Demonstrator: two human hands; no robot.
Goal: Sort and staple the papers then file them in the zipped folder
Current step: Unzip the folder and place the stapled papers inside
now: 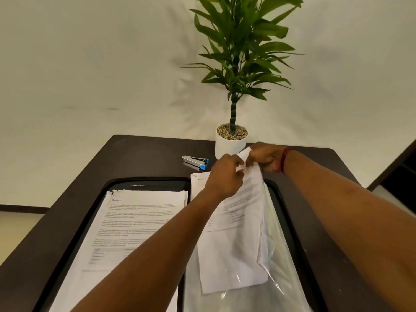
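A stack of printed papers (234, 239) lies on the right half of the open black zipped folder (286, 212), over a clear plastic sleeve (276, 273). Both hands pinch the far top corner of this stack: my left hand (225, 176) from the left, my right hand (265, 157) from the right, lifting the corner a little. A second printed stack (135, 224), with a torn top-left corner, rests flat on the folder's left half. A silver and blue stapler (195, 162) lies on the table beyond the folder, just left of my hands.
A white pot (229, 147) with a tall green plant (240, 52) stands at the back of the dark table (139, 154), right behind my hands. A pale wall rises behind it. The table's right edge drops off near a dark doorway.
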